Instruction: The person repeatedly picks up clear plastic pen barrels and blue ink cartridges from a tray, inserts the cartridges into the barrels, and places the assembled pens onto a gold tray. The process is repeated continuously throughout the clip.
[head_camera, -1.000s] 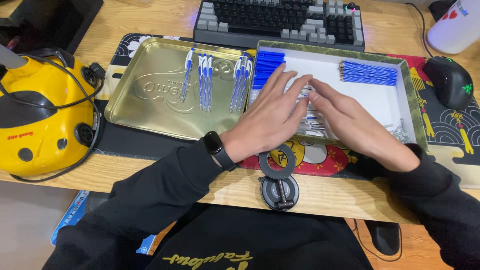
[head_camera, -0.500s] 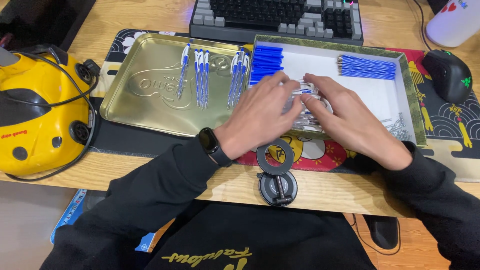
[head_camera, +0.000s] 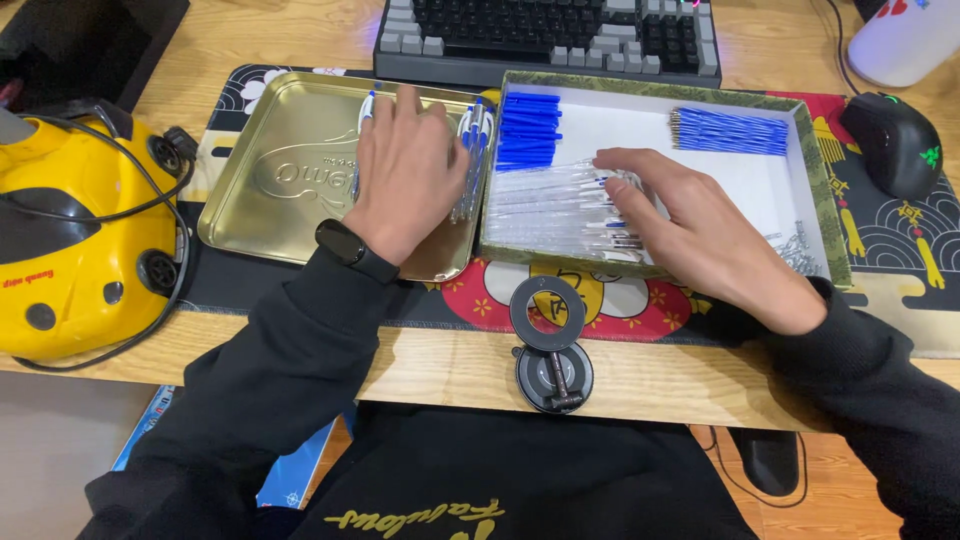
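A worker's left hand (head_camera: 405, 170) lies flat, fingers together, on assembled blue-and-clear ballpoint pens (head_camera: 472, 160) lined up in a shallow gold-coloured metal tray (head_camera: 270, 170), while the right hand (head_camera: 690, 225), fingers spread and curved, rests on a heap of clear plastic pen barrels (head_camera: 545, 205) in a white-lined cardboard box with a green patterned rim (head_camera: 830, 215). Neither hand visibly pinches a part; whether a pen sits under the left palm cannot be told. At twelve o'clock of the barrels lie dark blue pen caps (head_camera: 528, 130); at two o'clock, a row of thin blue ink refills (head_camera: 730, 130); at four o'clock of the right hand, small metal springs (head_camera: 795, 250). The step appears to be laying a finished pen among the others while gathering a fresh barrel; the next move would call for a fingertip pinch on one barrel, clear of its neighbours. On the desk (head_camera: 450, 365), a grey keyboard (head_camera: 545, 35) sits at twelve, a black mouse (head_camera: 895, 140) at three, a yellow helmet-shaped device (head_camera: 75, 240) at nine.
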